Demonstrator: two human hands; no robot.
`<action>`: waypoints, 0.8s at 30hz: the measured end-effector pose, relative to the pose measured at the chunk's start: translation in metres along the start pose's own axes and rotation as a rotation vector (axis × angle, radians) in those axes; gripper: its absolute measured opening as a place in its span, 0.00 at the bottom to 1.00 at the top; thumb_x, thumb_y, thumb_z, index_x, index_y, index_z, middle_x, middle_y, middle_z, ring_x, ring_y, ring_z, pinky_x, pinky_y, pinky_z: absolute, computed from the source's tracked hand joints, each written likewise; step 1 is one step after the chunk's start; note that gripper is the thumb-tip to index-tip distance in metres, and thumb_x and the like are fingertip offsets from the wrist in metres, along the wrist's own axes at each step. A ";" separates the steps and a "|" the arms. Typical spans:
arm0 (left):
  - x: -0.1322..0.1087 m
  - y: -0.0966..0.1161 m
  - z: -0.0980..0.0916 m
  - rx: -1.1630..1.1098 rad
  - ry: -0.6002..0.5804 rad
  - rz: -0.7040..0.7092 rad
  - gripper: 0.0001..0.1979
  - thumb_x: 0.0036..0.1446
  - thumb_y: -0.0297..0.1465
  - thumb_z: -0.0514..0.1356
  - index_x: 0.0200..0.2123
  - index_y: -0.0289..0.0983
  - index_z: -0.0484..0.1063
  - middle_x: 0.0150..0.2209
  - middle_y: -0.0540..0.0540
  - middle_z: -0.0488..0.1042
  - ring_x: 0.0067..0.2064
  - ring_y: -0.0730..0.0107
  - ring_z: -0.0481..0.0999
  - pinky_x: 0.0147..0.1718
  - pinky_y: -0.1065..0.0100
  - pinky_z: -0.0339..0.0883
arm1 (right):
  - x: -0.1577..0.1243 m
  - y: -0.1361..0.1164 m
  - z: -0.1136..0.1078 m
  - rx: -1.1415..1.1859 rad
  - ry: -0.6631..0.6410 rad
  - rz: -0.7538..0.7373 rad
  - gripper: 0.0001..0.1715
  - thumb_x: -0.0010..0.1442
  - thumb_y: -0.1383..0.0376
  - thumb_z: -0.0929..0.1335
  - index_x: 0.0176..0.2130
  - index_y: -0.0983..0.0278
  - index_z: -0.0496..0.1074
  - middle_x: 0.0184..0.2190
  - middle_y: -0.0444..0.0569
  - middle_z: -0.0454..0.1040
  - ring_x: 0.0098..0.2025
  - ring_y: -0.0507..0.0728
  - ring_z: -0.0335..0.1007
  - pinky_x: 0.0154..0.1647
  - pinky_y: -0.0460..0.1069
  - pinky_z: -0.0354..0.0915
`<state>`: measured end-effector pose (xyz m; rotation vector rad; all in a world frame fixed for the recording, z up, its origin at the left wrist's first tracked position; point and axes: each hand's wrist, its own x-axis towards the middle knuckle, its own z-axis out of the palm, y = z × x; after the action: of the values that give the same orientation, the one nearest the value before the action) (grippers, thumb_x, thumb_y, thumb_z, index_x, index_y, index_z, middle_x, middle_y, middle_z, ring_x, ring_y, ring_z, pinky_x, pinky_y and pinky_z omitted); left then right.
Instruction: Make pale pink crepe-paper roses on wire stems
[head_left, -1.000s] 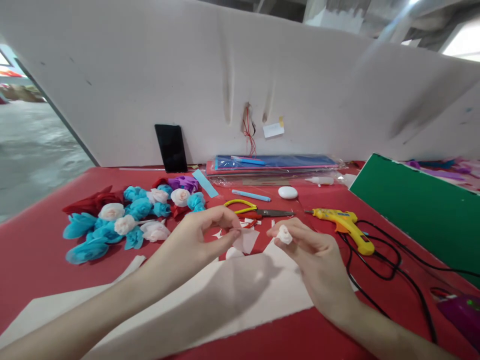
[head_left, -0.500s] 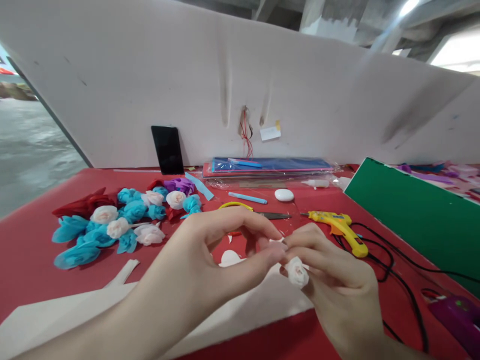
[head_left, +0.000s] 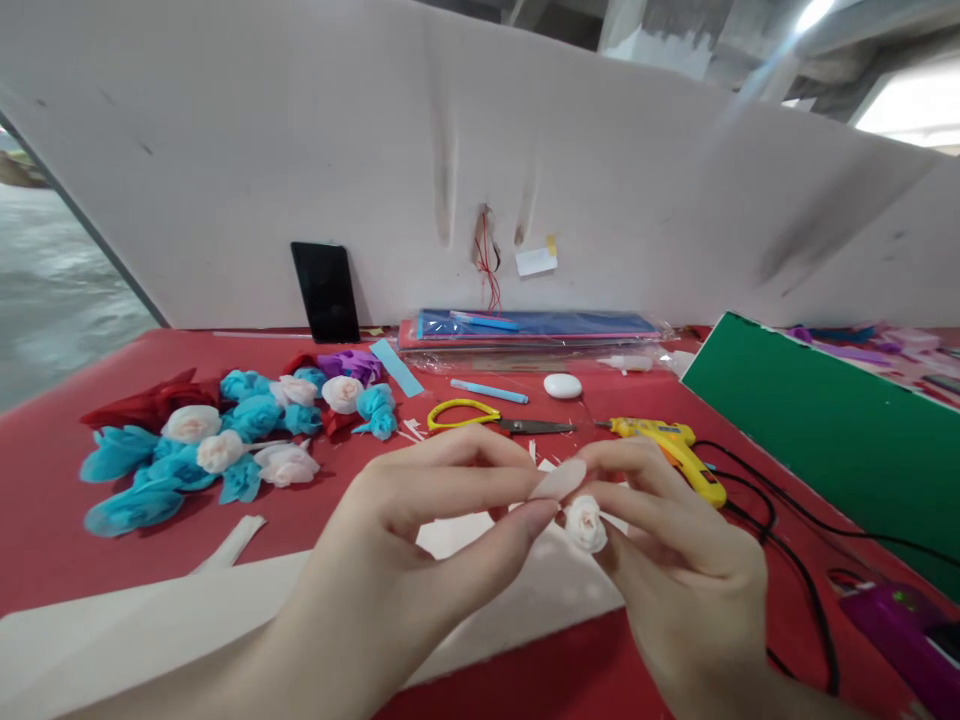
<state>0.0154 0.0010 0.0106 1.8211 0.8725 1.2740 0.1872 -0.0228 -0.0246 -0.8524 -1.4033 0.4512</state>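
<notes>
Between the thumb and fingers of my left hand point(head_left: 442, 540) is a pale paper petal point(head_left: 561, 480). My right hand point(head_left: 675, 540) is closed around the base of a small white paper rose point(head_left: 586, 524), whose rolled centre faces me. The petal is just above the rose, and the right fingertips come close to it or touch it; I cannot tell which. Below both hands lies a sheet of white crepe paper point(head_left: 525, 600). Behind my left fingers are scissors point(head_left: 465, 413) with yellow handles, and a yellow glue gun point(head_left: 667, 450) lies beyond my right hand.
Blue, white, red and purple paper flowers point(head_left: 251, 415) lie at the left on the red table point(head_left: 52, 540). A phone point(head_left: 326, 292) leans on the white partition. A blue pen point(head_left: 489, 391) and white oval case point(head_left: 562, 386) lie behind. A green board point(head_left: 825, 430) and black cable point(head_left: 817, 620) are at right.
My left fingers have shifted, and the pale petal now shows plainly between them. The rose has turned slightly in my right hand. The whole view has moved a little.
</notes>
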 end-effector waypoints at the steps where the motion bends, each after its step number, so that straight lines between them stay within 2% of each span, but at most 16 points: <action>1: -0.001 0.000 0.000 -0.009 0.002 -0.001 0.10 0.54 0.28 0.65 0.26 0.48 0.86 0.26 0.55 0.83 0.28 0.78 0.81 0.30 0.86 0.72 | -0.001 0.000 0.000 0.010 -0.003 0.008 0.22 0.54 0.76 0.78 0.35 0.46 0.89 0.34 0.38 0.85 0.36 0.50 0.78 0.33 0.41 0.73; 5: -0.003 0.001 0.000 -0.017 0.008 0.011 0.16 0.52 0.25 0.64 0.30 0.54 0.88 0.26 0.57 0.82 0.29 0.77 0.82 0.31 0.86 0.73 | -0.002 0.001 0.002 0.033 0.005 0.035 0.22 0.55 0.77 0.77 0.35 0.47 0.88 0.34 0.37 0.86 0.36 0.50 0.79 0.36 0.40 0.74; 12: -0.004 0.000 0.000 -0.003 -0.004 0.051 0.19 0.51 0.24 0.62 0.31 0.57 0.87 0.24 0.59 0.79 0.27 0.79 0.80 0.30 0.87 0.72 | 0.000 0.002 0.002 0.004 -0.009 0.000 0.15 0.54 0.77 0.78 0.31 0.55 0.87 0.30 0.39 0.87 0.32 0.49 0.79 0.36 0.38 0.74; 19: -0.006 0.000 -0.001 0.058 0.000 0.098 0.14 0.52 0.24 0.65 0.28 0.51 0.85 0.27 0.60 0.82 0.27 0.80 0.79 0.30 0.88 0.72 | 0.004 0.002 0.003 -0.026 -0.016 -0.074 0.15 0.55 0.77 0.78 0.27 0.57 0.82 0.25 0.36 0.85 0.29 0.49 0.73 0.33 0.40 0.72; 24: -0.005 0.000 -0.001 0.073 0.013 0.110 0.13 0.52 0.24 0.65 0.26 0.49 0.84 0.24 0.60 0.80 0.27 0.79 0.78 0.27 0.87 0.71 | 0.005 0.001 0.005 -0.041 -0.035 -0.095 0.14 0.56 0.74 0.79 0.25 0.58 0.82 0.24 0.38 0.86 0.27 0.49 0.72 0.31 0.41 0.71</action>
<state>0.0126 -0.0033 0.0085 1.9433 0.8456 1.3386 0.1832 -0.0177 -0.0224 -0.8102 -1.4830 0.3679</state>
